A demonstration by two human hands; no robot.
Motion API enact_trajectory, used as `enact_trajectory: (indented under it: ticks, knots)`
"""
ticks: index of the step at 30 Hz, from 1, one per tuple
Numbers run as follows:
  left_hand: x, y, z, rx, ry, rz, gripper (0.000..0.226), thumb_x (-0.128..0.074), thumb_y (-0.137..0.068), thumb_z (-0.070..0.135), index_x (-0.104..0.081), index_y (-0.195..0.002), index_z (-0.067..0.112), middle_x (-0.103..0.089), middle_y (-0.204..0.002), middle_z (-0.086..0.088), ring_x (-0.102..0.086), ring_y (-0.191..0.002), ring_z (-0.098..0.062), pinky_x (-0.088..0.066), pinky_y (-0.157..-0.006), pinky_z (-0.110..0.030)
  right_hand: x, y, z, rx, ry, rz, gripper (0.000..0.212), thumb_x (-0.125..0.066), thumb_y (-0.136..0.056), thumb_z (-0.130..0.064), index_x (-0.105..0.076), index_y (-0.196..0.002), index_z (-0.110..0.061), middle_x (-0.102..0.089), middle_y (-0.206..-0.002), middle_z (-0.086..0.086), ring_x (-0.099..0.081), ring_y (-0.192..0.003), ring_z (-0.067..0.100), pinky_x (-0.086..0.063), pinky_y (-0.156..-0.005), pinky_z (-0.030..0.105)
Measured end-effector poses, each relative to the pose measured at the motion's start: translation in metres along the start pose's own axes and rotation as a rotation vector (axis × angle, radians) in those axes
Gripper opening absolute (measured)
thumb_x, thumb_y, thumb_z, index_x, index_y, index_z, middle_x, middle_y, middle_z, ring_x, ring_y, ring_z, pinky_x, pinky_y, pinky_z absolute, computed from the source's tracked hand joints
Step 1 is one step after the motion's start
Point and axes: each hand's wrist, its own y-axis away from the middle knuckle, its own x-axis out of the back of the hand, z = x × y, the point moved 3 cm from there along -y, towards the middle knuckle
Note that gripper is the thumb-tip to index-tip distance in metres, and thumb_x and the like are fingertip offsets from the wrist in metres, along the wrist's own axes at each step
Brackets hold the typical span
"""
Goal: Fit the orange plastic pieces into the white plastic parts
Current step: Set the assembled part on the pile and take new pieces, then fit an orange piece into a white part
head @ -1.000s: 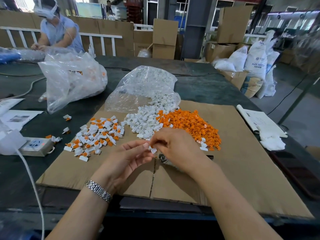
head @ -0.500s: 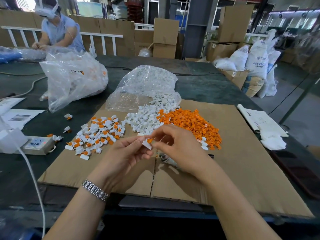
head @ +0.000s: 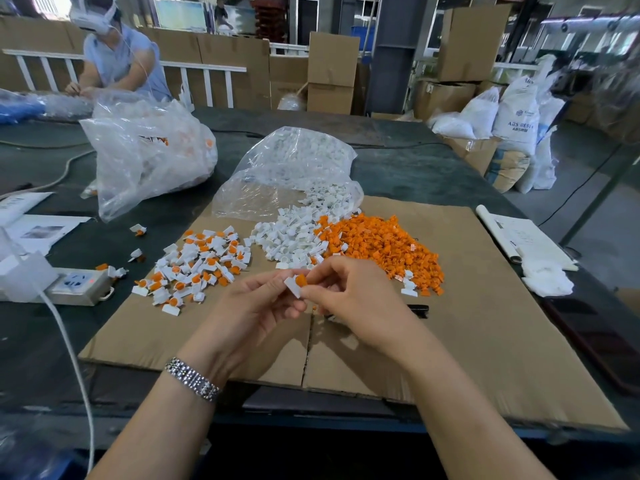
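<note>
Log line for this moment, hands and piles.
left hand: holds white part | right hand: presses orange piece in | assembled pile: left on cardboard

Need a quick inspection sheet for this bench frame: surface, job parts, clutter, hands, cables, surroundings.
Surface: flattened cardboard sheet on a dark table.
Job's things: orange pieces pile; white parts pile spilling from a clear bag; assembled pile.
Clutter: papers, white rag, second bag.
Hands: left hand and right hand pinch one white part with an orange piece.
Cables: white cable from power strip.
Surroundings: cardboard boxes, sacks, another worker.
</note>
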Motion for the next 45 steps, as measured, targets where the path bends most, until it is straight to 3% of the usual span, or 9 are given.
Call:
enact_trajectory:
  ticks: [4,9,16,23,26,30,33,37,45]
  knots:
    - [-0.004,0.003,0.000,0.083,0.065,-0.030,0.026,-0.058,-0.093,0.010,-0.077,-0.099,-0.006,-0.067,-0.077,-0.017,-0.062,-0.061,-0.017,-0.053,-0.052,-0.020,0.009,0.006,0.001,0.087,-0.064,-0.017,0.026,-0.082,-0.082,-0.027,-0.069,-0.104,-0.026,-0.068,-0.091,-0.009,-0.064,-0.081,0.007,-0.055,-0.076,0.028]
    - [-0.012,0.006,0.003,0.077,0.059,-0.040,0.014,-0.059,-0.092,0.007,-0.068,-0.099,-0.002,-0.062,-0.076,-0.019,-0.060,-0.058,-0.020,-0.052,-0.051,-0.022,0.003,0.012,0.001,0.209,0.030,0.059,0.020,-0.079,-0.085,-0.022,-0.075,-0.105,-0.022,-0.066,-0.092,-0.009,-0.061,-0.084,0.007,-0.054,-0.081,0.032]
    - [-0.015,0.009,0.007,0.062,-0.015,-0.016,0.012,-0.061,-0.090,0.007,-0.065,-0.095,-0.003,-0.064,-0.073,-0.018,-0.061,-0.057,-0.019,-0.052,-0.050,-0.022,0.002,0.017,0.001,0.291,0.065,0.097,0.021,-0.075,-0.088,-0.019,-0.074,-0.109,-0.021,-0.066,-0.094,-0.011,-0.061,-0.086,0.004,-0.054,-0.081,0.027]
    - [-0.010,0.012,0.012,0.098,-0.104,0.024,0.026,-0.066,-0.086,0.020,-0.080,-0.086,-0.002,-0.072,-0.083,-0.025,-0.070,-0.066,-0.024,-0.058,-0.057,-0.024,0.001,0.019,0.002,0.320,0.094,0.134,0.020,-0.076,-0.088,-0.015,-0.074,-0.107,-0.016,-0.069,-0.093,-0.008,-0.063,-0.082,0.003,-0.054,-0.080,0.022]
    - [-0.006,0.015,0.017,0.131,-0.159,-0.016,0.029,-0.074,-0.083,0.023,-0.079,-0.091,-0.004,-0.073,-0.093,-0.027,-0.071,-0.074,-0.024,-0.059,-0.062,-0.026,0.001,0.020,0.004,0.322,0.118,0.123,0.019,-0.075,-0.088,-0.017,-0.074,-0.108,-0.016,-0.068,-0.093,-0.008,-0.063,-0.084,0.003,-0.054,-0.082,0.023]
    - [-0.004,0.017,0.019,0.129,-0.220,-0.006,0.024,-0.078,-0.074,0.017,-0.080,-0.090,-0.001,-0.070,-0.083,-0.015,-0.067,-0.069,-0.016,-0.057,-0.061,-0.023,-0.002,0.021,0.004,0.350,0.152,0.135,0.018,-0.074,-0.089,-0.016,-0.074,-0.107,-0.016,-0.068,-0.094,-0.008,-0.063,-0.084,0.002,-0.054,-0.082,0.023]
    - [-0.003,0.018,0.018,0.115,-0.176,0.055,0.018,-0.075,-0.075,0.008,-0.080,-0.091,-0.001,-0.072,-0.082,-0.019,-0.070,-0.066,-0.018,-0.059,-0.060,-0.021,-0.004,0.020,0.004,0.356,0.181,0.141,0.018,-0.074,-0.090,-0.018,-0.073,-0.108,-0.015,-0.068,-0.095,-0.007,-0.062,-0.084,0.003,-0.054,-0.080,0.024]
    - [-0.003,0.019,0.017,0.098,-0.158,0.109,0.026,-0.078,-0.071,0.004,-0.076,-0.095,-0.005,-0.073,-0.090,-0.026,-0.073,-0.071,-0.024,-0.060,-0.063,-0.024,-0.003,0.020,0.004,0.348,0.203,0.119,0.018,-0.073,-0.091,-0.020,-0.073,-0.108,-0.015,-0.068,-0.095,-0.007,-0.062,-0.084,0.002,-0.054,-0.081,0.024]
    - [-0.010,0.018,0.014,0.092,-0.195,0.178,0.044,-0.085,-0.063,0.009,-0.072,-0.102,-0.007,-0.073,-0.083,-0.019,-0.070,-0.067,-0.022,-0.059,-0.060,-0.024,-0.001,0.020,0.006,0.348,0.197,0.112,0.016,-0.073,-0.091,-0.019,-0.073,-0.106,-0.016,-0.066,-0.093,-0.009,-0.062,-0.083,0.003,-0.055,-0.080,0.023]
